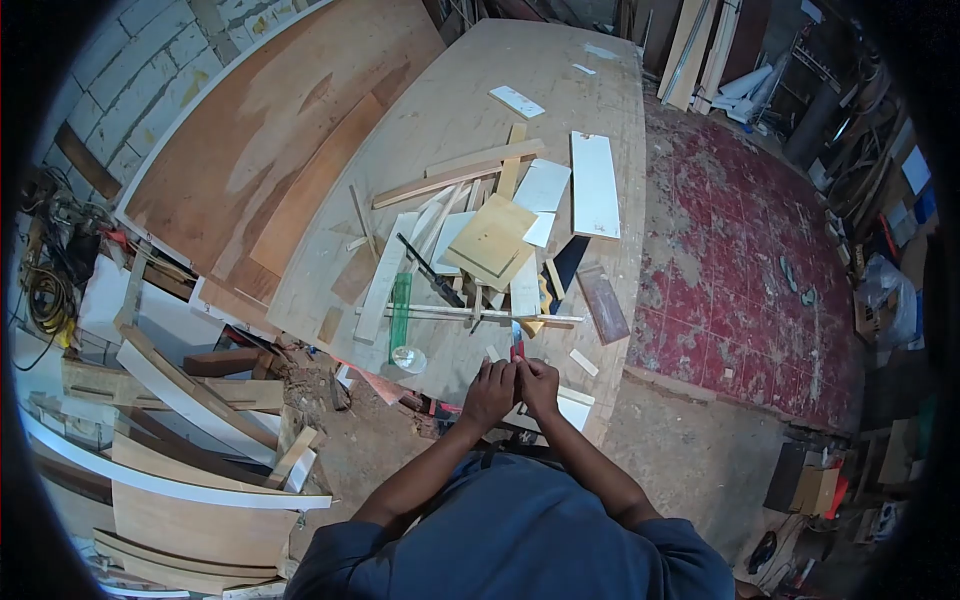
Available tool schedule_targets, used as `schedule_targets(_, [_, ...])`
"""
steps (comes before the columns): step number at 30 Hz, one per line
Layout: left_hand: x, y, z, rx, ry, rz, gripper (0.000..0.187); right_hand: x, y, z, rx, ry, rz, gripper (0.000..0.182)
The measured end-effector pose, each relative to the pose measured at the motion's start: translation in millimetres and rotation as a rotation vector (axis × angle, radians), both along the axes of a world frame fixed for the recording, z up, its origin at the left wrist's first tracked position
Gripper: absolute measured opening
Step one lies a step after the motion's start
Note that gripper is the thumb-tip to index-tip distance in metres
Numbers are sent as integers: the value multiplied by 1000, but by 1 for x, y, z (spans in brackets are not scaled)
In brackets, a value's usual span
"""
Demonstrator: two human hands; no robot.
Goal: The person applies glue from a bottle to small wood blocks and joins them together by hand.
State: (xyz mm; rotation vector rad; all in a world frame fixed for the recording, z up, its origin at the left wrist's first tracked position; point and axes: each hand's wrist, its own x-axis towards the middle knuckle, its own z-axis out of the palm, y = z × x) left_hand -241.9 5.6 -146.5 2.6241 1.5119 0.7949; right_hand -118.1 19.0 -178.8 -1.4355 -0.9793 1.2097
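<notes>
Both of my hands meet over the near edge of the wooden table, closed around a slim red tool (517, 349) with a pale bluish tip. Its exact kind is too small to make out. My left hand (491, 393) has its fingers curled at the tool's near end. Pressed against it, my right hand (540, 388) grips from the other side. Just beyond the tip lies a thin pale wood strip (545, 319). A yellowish square board (491, 240) rests on top of the pile of offcuts. White-faced pieces (574, 408) lie beside my right hand.
The large worktable (420, 145) carries a green clear tube (400, 310), a round clear container (409, 359), a black clamp-like bar (430, 271) and a white panel (596, 185). A big brown sheet (270, 130) leans at left; timber crowds the lower left. Red flooring (740, 270) lies right.
</notes>
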Motion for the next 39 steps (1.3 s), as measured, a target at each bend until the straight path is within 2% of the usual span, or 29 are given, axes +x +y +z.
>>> schedule_targets(3, [2, -2, -1, -27, 50, 25, 23, -9, -3, 1, 87, -26, -88, 24])
schedule_targets(8, [2, 4, 6, -75, 111, 56, 25, -23, 4, -3, 88, -10, -141, 28])
schedule_targets(11, [-7, 14, 16, -48, 9, 47, 23, -30, 10, 14, 53, 86, -203, 30])
schedule_targets(13, [-20, 18, 28, -251, -236, -35, 23, -30, 15, 21, -170, 381, -127, 26])
schedule_targets(17, [-48, 20, 40, -257, -348, -87, 25, -53, 20, 32, -158, 559, -113, 26])
schedule_targets(23, [-87, 27, 47, -248, -288, -152, 29, -81, 25, 58, -265, 616, -17, 29])
schedule_targets(25, [-96, 28, 50, -195, -247, -126, 26, -90, 24, 62, -158, 496, 30, 29])
schedule_targets(29, [-103, 32, 54, -166, -190, -83, 23, -110, 28, 62, -146, 489, -39, 28])
schedule_targets(31, [-107, 36, 56, -151, -150, -49, 18, -123, 31, 57, 32, 460, -135, 26])
schedule_targets(32, [-111, 39, 57, -151, -150, -50, 18, -126, 30, 55, 32, 460, -136, 26])
schedule_targets(34, [-119, 48, 54, -41, 23, -32, 20, -131, 27, 70, -42, 452, -131, 25])
schedule_targets(37, [-126, 53, 53, -18, 72, -58, 19, -127, 27, 73, -142, 522, -26, 23])
schedule_targets(39, [-125, 50, 54, -45, 38, -30, 18, -132, 30, 64, -116, 548, -62, 23])
